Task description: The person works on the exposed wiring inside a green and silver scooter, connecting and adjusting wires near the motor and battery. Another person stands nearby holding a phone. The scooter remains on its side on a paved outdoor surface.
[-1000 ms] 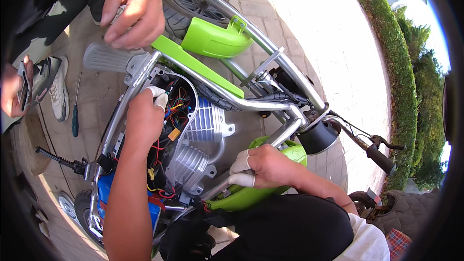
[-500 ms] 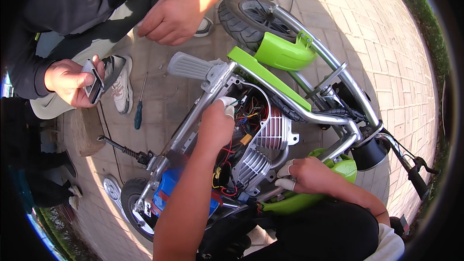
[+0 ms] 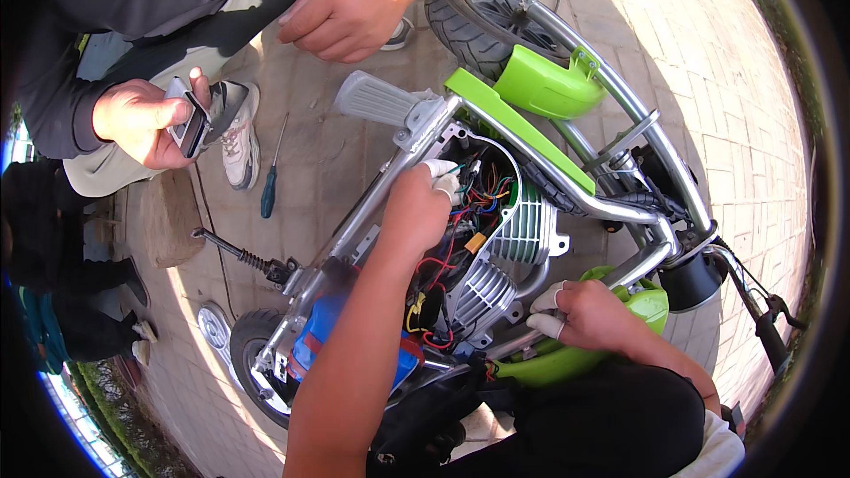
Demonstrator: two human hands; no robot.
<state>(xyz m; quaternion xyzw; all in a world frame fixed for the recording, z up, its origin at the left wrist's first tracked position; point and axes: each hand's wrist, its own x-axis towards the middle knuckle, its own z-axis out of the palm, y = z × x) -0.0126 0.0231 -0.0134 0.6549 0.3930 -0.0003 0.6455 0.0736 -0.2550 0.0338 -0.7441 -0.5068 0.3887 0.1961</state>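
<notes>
Left hand [image 3: 416,212]: fingers curled into wires [image 3: 474,204] | Right hand [image 3: 589,314]: closed on frame tube [image 3: 642,261], 4 o'clock of wires

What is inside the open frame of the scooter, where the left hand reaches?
Coloured wires and a ribbed silver casing. The left hand covers whatever its fingertips touch.

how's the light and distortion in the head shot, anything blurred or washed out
Head view: hard sun from the right washes out the brick paving, while the open wiring bay under the left hand sits in shade; fisheye bends the chrome frame tube and blackens the corners; focus looks sharp throughout.
</notes>
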